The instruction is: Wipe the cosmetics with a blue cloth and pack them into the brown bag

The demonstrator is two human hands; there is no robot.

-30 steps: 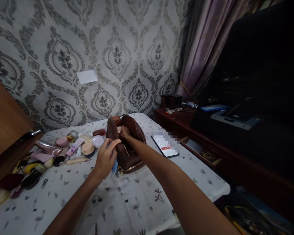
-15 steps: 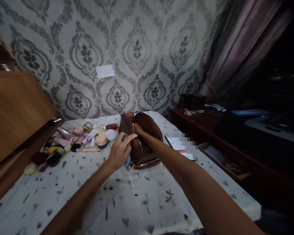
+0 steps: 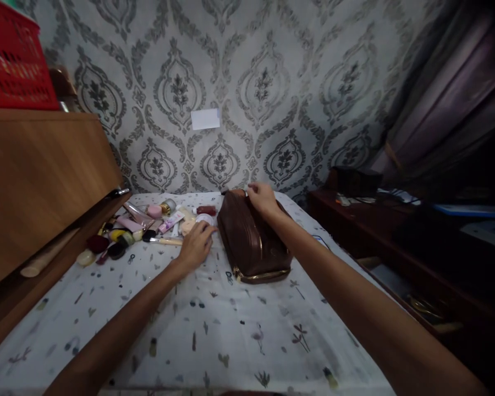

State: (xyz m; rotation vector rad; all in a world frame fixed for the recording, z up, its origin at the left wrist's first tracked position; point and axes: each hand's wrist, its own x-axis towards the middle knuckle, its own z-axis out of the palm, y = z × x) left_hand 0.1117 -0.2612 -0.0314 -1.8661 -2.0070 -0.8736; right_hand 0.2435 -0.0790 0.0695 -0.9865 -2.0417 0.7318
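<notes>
Head camera shows the brown zip bag (image 3: 253, 242) lying on its side in the middle of the table, gold zip along its near base. Its opening and far side are turned away from me, so I cannot see inside it. My right hand (image 3: 264, 199) grasps the bag's top ridge at the far end, fingers curled over it and their tips hidden behind the leather. My left hand (image 3: 196, 247) lies back-up on the flowered tablecloth (image 3: 231, 330), just beside the bag's left flank. Its fingers are tucked under, so I cannot tell whether it holds anything. Just beyond them are a round white compact (image 3: 204, 219) and a makeup brush (image 3: 165, 241). Farther left, the cosmetics (image 3: 124, 234) blur together in dim light under the wooden cabinet (image 3: 37, 176). To the right, the sideboard (image 3: 396, 247) is nearly black.
</notes>
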